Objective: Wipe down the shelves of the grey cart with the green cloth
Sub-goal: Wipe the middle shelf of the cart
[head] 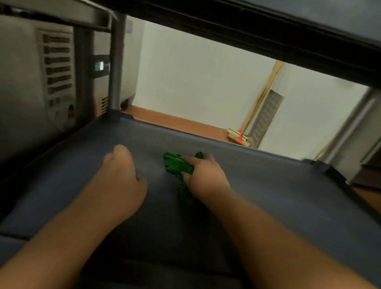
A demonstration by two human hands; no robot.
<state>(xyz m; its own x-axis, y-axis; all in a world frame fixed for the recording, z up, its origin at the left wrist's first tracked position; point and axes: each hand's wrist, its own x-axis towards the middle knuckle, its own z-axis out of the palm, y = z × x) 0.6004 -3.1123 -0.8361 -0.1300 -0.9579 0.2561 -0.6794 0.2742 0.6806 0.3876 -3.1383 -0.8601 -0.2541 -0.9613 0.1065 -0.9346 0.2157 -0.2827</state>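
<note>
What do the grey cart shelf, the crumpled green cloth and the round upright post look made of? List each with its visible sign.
Grey cart shelf: likely moulded plastic, matte, raised rim.
Crumpled green cloth: soft fabric, folds bunched in the right hand.
Round upright post: probably metal, dull sheen.

Both hands on cart shelf (275, 194), cloth (177, 164) under right hand (205, 174), left hand (122, 174) beside it
</note>
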